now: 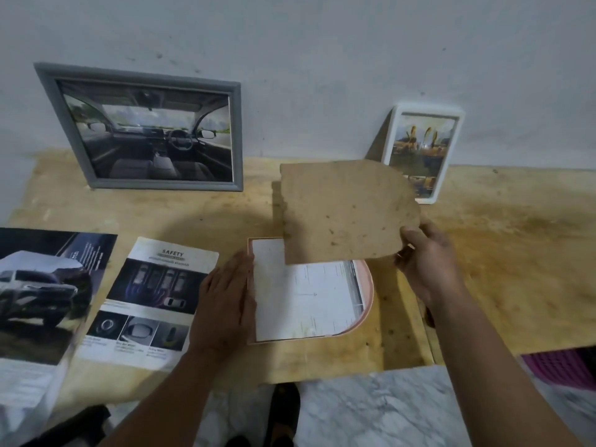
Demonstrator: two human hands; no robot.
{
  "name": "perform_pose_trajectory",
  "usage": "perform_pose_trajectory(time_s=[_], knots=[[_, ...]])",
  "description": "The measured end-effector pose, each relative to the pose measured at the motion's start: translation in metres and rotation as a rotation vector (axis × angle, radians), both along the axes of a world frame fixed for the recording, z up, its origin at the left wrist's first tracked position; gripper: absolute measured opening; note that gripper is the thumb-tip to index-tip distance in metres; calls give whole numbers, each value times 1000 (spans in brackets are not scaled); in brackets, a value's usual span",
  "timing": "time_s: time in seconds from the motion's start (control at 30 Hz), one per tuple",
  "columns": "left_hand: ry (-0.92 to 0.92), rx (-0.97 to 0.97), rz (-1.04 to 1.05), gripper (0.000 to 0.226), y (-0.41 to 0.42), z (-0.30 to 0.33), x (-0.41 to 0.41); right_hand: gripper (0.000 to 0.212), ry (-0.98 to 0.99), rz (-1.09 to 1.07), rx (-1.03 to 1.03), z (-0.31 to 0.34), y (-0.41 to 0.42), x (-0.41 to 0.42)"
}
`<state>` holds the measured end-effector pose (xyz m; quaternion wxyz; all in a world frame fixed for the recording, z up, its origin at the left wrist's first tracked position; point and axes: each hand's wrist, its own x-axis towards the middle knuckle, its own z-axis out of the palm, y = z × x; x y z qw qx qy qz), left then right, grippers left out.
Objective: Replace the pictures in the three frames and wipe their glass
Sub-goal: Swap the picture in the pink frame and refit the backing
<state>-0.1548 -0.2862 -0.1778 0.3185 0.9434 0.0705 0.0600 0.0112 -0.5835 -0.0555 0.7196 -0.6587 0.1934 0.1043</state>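
Right hand (425, 262) pinches the backing board (345, 214) at its four-o'clock corner (thin grip); left hand (225, 304) lies flat, open. A slip could drop it onto the pink frame (367, 304).

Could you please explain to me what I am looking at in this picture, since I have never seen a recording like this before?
There is no machine here: a person wears a camera on the head, looking down at their own bare hands. The right hand holds up a brown backing board, lifted off a pink frame lying face down on the wooden table. The left hand rests flat at that frame's edge. White paper lies inside it. Two printed car sheets lie to the left. A grey frame and a white frame lean against the wall.
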Motion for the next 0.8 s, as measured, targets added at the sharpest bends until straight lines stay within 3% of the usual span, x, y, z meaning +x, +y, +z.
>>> perform_pose_trajectory(time_s=[0.33, 0.5, 0.8], knots=[[-29, -83, 59, 61, 0, 4, 2, 42, 71, 125, -90, -41, 2, -78], [-24, 8, 32, 62, -2, 1, 3, 69, 17, 192, -272, -47, 18, -85], [-17, 204, 16, 70, -3, -4, 4, 68, -21, 244, -469, -51, 14, -86]])
